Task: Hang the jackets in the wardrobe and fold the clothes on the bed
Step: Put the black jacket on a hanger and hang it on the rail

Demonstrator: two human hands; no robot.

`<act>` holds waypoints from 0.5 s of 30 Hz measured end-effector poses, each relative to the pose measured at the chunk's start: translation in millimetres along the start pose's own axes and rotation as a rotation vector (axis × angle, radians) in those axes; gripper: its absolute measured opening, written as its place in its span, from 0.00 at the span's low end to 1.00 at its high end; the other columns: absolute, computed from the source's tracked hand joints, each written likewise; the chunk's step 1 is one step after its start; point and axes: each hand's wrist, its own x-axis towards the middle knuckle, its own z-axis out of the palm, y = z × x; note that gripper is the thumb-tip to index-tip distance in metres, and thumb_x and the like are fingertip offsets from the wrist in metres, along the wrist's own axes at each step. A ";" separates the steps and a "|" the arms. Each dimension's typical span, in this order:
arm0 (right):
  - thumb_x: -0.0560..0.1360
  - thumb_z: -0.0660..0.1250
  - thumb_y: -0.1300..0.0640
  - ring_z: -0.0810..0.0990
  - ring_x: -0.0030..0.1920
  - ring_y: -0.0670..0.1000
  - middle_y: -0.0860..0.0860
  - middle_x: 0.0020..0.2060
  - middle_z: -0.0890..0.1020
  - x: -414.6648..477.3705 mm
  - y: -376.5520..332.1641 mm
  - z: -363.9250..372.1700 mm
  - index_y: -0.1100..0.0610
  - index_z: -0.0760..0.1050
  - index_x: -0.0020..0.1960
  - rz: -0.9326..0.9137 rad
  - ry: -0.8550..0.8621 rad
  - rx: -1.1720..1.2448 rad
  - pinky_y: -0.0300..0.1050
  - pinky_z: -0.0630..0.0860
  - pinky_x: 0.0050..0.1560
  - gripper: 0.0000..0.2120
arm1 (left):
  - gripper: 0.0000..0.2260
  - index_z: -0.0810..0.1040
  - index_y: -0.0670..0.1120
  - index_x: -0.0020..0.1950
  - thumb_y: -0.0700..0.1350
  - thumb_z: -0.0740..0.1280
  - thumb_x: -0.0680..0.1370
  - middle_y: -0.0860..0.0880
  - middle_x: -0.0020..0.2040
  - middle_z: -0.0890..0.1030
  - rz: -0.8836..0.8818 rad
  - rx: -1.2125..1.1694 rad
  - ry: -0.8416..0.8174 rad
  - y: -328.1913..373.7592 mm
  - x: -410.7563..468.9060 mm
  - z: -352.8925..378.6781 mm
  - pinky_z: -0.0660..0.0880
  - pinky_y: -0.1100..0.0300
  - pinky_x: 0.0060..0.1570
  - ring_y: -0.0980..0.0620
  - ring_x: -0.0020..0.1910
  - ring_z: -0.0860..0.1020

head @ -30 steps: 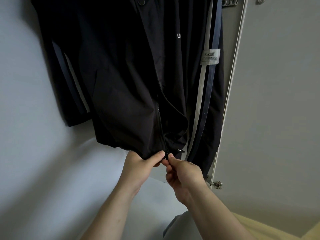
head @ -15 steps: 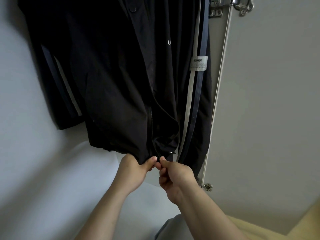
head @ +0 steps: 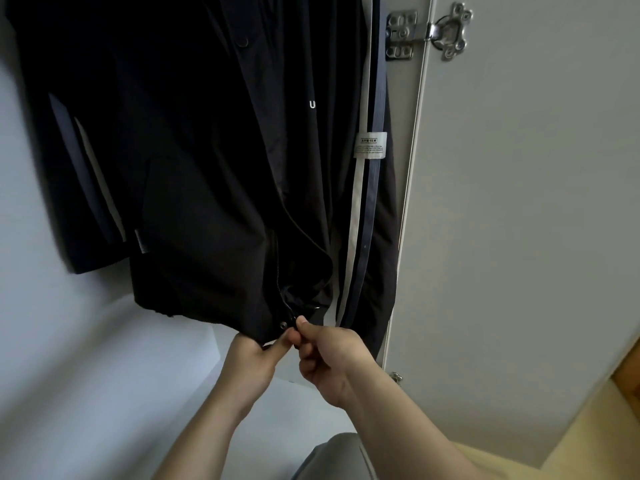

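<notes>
Presently the black jacket [head: 194,202] hangs in the wardrobe, beside its open door [head: 519,202]. My left hand [head: 252,362] pinches the hem and my right hand [head: 329,355] pinches the zip's [head: 278,268] foot. Hanging appears nearly complete. The bed clothes are out of view.

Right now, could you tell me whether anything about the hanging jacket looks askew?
Only the hem of the black jacket: it bunches near the zip, where the left hand and right hand pinch it. No damage shows.
</notes>
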 end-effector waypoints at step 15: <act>0.72 0.76 0.53 0.74 0.65 0.50 0.43 0.63 0.76 -5.8 1.4 -6.6 0.44 0.67 0.70 -1.198 0.120 -1.540 0.48 0.72 0.65 0.30 | 0.06 0.81 0.59 0.53 0.47 0.68 0.82 0.57 0.47 0.86 0.061 0.041 -0.010 9.4 1.3 -26.8 0.78 0.62 0.50 0.58 0.50 0.83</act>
